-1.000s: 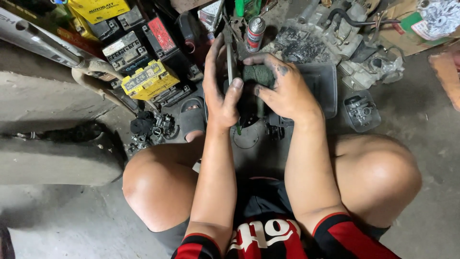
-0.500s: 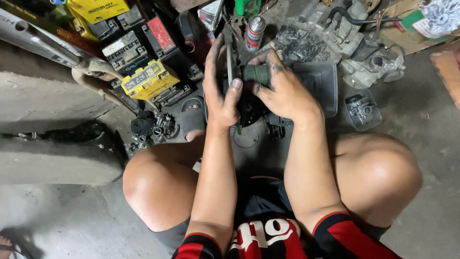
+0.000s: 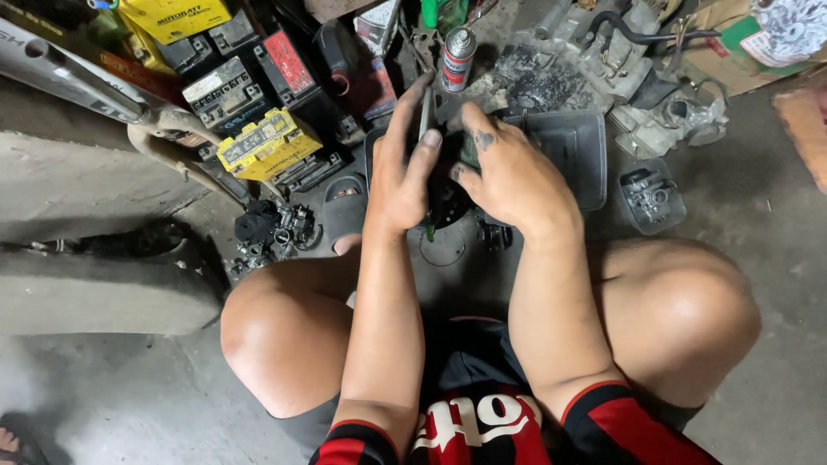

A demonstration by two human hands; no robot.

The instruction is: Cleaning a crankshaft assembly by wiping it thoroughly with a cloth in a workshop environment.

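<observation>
You've got both hands, left hand and right hand, clamped round one dark round part held above the floor between your knees, one spray can just past them, two yellow batteries off left.

Bare left hand reaching forward with fingers extended upward and thumb pressing inward, tattooed right hand curling its fingers opposite it, both forearms converging between raised bare knees, red-cuffed sleeves showing at the elbows.
</observation>
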